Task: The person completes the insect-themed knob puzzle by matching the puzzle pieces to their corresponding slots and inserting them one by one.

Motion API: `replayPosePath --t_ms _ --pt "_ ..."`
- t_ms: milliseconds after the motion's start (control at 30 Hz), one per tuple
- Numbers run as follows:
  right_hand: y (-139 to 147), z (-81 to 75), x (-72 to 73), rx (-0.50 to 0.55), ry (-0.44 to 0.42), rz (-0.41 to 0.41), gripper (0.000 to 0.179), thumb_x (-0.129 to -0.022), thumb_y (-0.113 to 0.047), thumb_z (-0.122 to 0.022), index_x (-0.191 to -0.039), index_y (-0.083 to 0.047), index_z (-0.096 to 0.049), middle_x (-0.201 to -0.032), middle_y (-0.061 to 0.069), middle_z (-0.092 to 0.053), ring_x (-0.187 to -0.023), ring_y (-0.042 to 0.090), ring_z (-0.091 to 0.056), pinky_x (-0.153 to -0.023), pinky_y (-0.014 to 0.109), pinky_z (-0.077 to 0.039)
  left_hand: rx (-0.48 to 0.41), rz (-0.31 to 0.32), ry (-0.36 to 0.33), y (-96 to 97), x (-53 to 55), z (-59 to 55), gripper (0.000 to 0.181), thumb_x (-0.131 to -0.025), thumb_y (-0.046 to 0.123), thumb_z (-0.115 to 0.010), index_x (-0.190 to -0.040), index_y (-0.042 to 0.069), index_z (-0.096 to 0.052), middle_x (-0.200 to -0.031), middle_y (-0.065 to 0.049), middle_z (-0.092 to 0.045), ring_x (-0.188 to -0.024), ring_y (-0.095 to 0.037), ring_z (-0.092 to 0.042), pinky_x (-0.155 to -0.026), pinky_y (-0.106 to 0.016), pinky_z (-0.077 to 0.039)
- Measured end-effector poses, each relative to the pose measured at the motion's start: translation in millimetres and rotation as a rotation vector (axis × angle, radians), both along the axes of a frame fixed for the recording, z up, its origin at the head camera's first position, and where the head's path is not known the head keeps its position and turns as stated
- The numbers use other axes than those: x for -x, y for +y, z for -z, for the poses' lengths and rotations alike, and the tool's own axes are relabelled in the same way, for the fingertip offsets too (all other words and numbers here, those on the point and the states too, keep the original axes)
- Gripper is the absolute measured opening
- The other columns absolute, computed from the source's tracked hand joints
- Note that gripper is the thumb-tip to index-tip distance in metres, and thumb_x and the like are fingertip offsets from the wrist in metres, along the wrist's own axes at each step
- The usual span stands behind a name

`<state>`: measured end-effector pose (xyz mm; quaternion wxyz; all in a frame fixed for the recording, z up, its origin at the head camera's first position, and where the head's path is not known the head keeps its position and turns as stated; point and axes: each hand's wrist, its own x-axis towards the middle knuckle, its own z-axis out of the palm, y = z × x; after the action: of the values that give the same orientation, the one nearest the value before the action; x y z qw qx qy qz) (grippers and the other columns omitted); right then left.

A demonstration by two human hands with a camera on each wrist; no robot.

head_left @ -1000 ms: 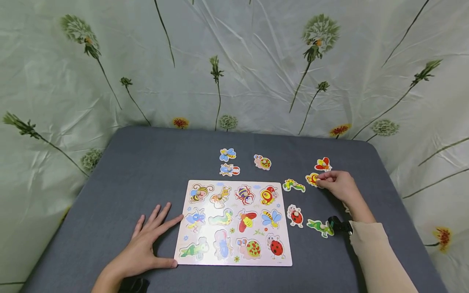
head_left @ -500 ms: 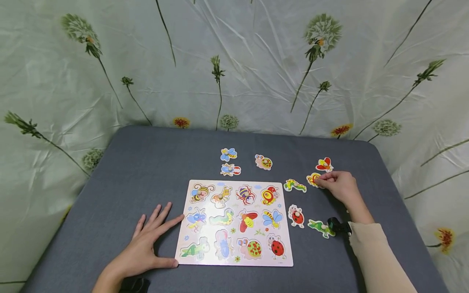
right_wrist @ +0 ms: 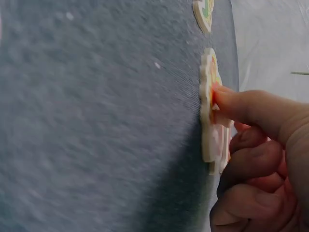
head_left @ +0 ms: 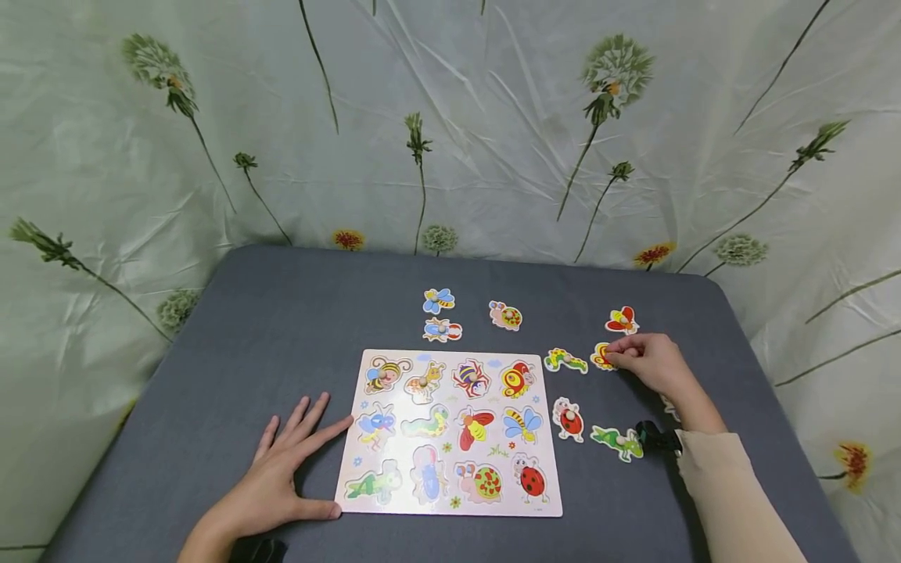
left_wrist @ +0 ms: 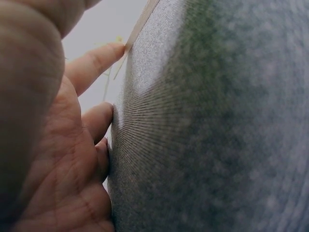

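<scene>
My right hand (head_left: 651, 363) pinches a yellow-and-red puzzle piece (head_left: 600, 357) by its small knob. In the right wrist view the wooden piece (right_wrist: 207, 106) shows edge-on, close over the cloth, with thumb and fingertips at its knob (right_wrist: 221, 119) and the other fingers curled behind. My left hand (head_left: 281, 473) lies with fingers spread. Its index fingertip and thumb tip touch the left edge of a pink insect puzzle board (head_left: 345, 469). Seen from the left wrist, the index fingertip (left_wrist: 118, 49) meets the board's edge (left_wrist: 140, 24). The board's top row carries several knobbed pieces, including a bee (head_left: 385, 375) and a spider (head_left: 471, 378).
Loose pieces lie on the grey cloth: a caterpillar (head_left: 566, 360), a ladybug (head_left: 568, 419), a grasshopper (head_left: 617, 442) beside my right wrist, and a red-winged insect (head_left: 622, 320). Behind the board are a blue-winged bee (head_left: 439, 300), a blue beetle (head_left: 443, 330) and a snail (head_left: 505, 316).
The right hand has shifted slightly right and nearer to me, and the pinched piece has moved a little away from the caterpillar. The left hand stays at the board's edge.
</scene>
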<state>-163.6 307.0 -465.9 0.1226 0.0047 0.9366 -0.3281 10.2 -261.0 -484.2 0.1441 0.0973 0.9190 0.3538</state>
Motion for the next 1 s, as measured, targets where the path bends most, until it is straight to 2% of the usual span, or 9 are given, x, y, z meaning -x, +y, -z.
replayPosePath --t_ms 100,300,400,533,733,867,1000 --pt "-1 2.4 -4.5 -0.009 0.014 0.051 0.030 -0.097 -0.027 -0.080 -0.108 0.001 -0.077 -0.073 -0.003 -0.064 -0.066 0.012 -0.052 -0.063 0.029 -0.040 -0.004 0.005 0.005 0.2 0.1 -0.7 0.112 -0.064 0.061 -0.098 -0.162 0.045 -0.046 -0.182 -0.011 -0.017 -0.167 -0.051 -0.004 -0.124 -0.075 0.011" --pt "-10 3.6 -15.8 -0.076 0.026 0.221 0.039 -0.094 -0.038 -0.082 -0.099 0.000 -0.073 -0.072 0.001 -0.061 -0.066 0.019 -0.053 -0.059 0.032 -0.041 0.003 0.004 0.003 0.6 0.2 -2.0 0.113 -0.062 0.060 -0.099 -0.161 0.043 -0.047 -0.181 -0.012 -0.018 -0.166 -0.052 -0.004 -0.124 -0.075 0.011" --pt "-12 3.7 -17.5 -0.087 0.055 0.247 0.039 -0.092 -0.038 -0.083 -0.097 0.000 -0.076 -0.072 0.001 -0.064 -0.065 0.018 -0.054 -0.058 0.032 -0.041 0.006 0.004 0.003 0.5 0.3 -1.9 0.113 -0.062 0.060 -0.099 -0.162 0.043 -0.047 -0.181 -0.013 -0.018 -0.166 -0.052 -0.004 -0.125 -0.075 0.012" --pt "-12 5.0 -17.1 -0.088 0.103 0.234 0.035 -0.092 -0.034 -0.084 -0.097 0.000 -0.079 -0.071 0.000 -0.066 -0.065 0.015 -0.054 -0.058 0.030 -0.041 0.002 0.005 0.001 0.2 0.4 -2.6 0.113 -0.063 0.062 -0.098 -0.162 0.043 -0.047 -0.181 -0.014 -0.018 -0.166 -0.053 -0.004 -0.124 -0.076 0.011" --pt "-8 6.1 -12.5 -0.068 0.122 0.191 0.032 -0.093 -0.029 -0.083 -0.100 0.001 -0.080 -0.068 -0.002 -0.065 -0.063 0.013 -0.053 -0.058 0.030 -0.038 -0.001 0.007 -0.003 -0.5 -0.1 -1.7 0.113 -0.063 0.062 -0.098 -0.162 0.043 -0.046 -0.181 -0.013 -0.017 -0.166 -0.052 -0.004 -0.125 -0.075 0.013" --pt "-3 7.1 -10.1 -0.035 0.106 0.169 0.033 -0.095 -0.029 -0.082 -0.106 0.002 -0.080 -0.066 -0.007 -0.062 -0.061 0.011 -0.051 -0.058 0.029 -0.036 0.000 0.006 -0.004 -0.3 0.0 -1.9 0.113 -0.064 0.062 -0.098 -0.162 0.043 -0.046 -0.181 -0.013 -0.017 -0.166 -0.052 -0.004 -0.125 -0.075 0.012" --pt "4 10.1 -9.5 0.060 0.058 0.165 0.039 -0.096 -0.032 -0.081 -0.114 0.002 -0.080 -0.067 -0.011 -0.058 -0.062 0.008 -0.048 -0.056 0.029 -0.036 0.003 0.003 -0.003 0.1 0.5 -2.6 0.112 -0.064 0.062 -0.098 -0.162 0.043 -0.046 -0.182 -0.012 -0.017 -0.167 -0.051 -0.003 -0.125 -0.075 0.013"
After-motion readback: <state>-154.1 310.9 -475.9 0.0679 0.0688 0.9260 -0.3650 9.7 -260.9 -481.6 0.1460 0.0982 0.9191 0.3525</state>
